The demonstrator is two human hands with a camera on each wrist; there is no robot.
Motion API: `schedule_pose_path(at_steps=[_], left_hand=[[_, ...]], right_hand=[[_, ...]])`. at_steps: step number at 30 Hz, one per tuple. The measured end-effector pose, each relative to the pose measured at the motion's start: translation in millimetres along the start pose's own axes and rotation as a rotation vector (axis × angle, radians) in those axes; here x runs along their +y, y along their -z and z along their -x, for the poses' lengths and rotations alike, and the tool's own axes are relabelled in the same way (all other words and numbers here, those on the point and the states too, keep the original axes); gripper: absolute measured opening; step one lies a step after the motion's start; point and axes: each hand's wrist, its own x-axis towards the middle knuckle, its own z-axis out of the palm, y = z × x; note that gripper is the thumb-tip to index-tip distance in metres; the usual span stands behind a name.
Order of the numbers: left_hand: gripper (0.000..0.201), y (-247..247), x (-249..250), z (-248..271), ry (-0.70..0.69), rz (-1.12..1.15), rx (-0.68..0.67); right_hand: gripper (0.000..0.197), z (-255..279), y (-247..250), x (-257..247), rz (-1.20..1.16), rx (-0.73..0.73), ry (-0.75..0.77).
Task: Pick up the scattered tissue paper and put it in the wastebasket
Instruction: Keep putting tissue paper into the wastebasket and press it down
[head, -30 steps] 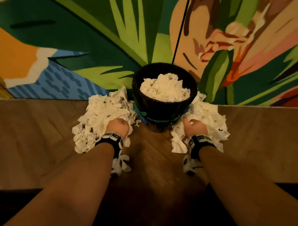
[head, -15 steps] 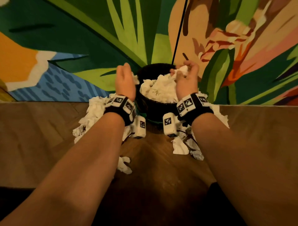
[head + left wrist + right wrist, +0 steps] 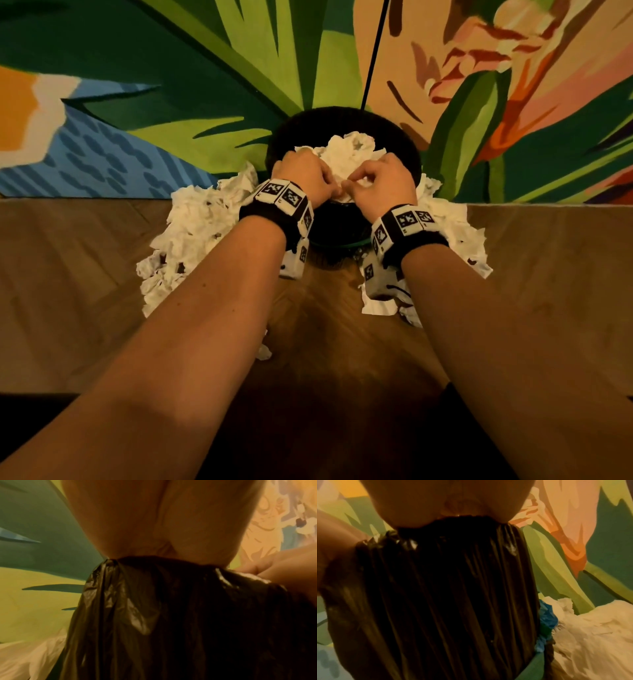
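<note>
A black-lined wastebasket (image 3: 409,147) stands against the wall, heaped with white tissue paper (image 3: 352,150). Both hands are over its near rim. My left hand (image 3: 305,174) and right hand (image 3: 380,181) have their fingers curled into the heap, fingertips nearly meeting. Loose tissue lies on the floor in a left pile (image 3: 198,233) and a right pile (image 3: 455,233). The wrist views show only each palm heel above the black bag (image 3: 171,615) (image 3: 436,588); the fingers are hidden there. Floor tissue (image 3: 30,660) (image 3: 590,635) shows beside the bag.
The basket sits on a wooden floor (image 3: 85,291) at the foot of a painted mural wall (image 3: 171,85). A thin black cable (image 3: 375,51) runs down the wall to the basket. Small tissue scraps (image 3: 263,353) (image 3: 376,306) lie nearer me.
A second ago both hands were down on the floor piles. They rose with tissue to either side of the basket and have now come together on top of the heap.
</note>
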Motion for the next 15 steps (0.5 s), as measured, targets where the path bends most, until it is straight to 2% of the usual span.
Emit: schedule_pose_path(at_steps=[3, 5, 8, 10, 12, 15], left_hand=[[0.044, -1.4, 2.8, -1.3, -0.031, -0.168, -0.083], [0.048, -1.8, 5.3, -0.7, -0.050, -0.265, -0.128], [0.039, -4.1, 8.3, 0.6, -0.096, -0.351, -0.159], [0.040, -6.1, 7.8, 1.0, -0.092, -0.360, -0.134], [0.048, -7.3, 4.7, 2.7, -0.092, -0.306, -0.051], [0.055, -6.1, -5.1, 9.6, -0.134, -0.082, 0.078]], right_hand=[[0.045, 0.3, 0.9, -4.0, 0.167, -0.046, 0.050], [0.038, 3.7, 0.3, -6.9, 0.317, -0.065, 0.113], [0.020, 7.1, -0.3, -8.3, 0.491, -0.133, 0.173], [0.021, 6.6, 0.9, -9.4, 0.514, -0.171, 0.152], [0.025, 5.2, 1.0, -11.3, 0.490, -0.188, 0.120], [0.034, 8.5, 2.2, -13.8, 0.374, -0.158, 0.042]])
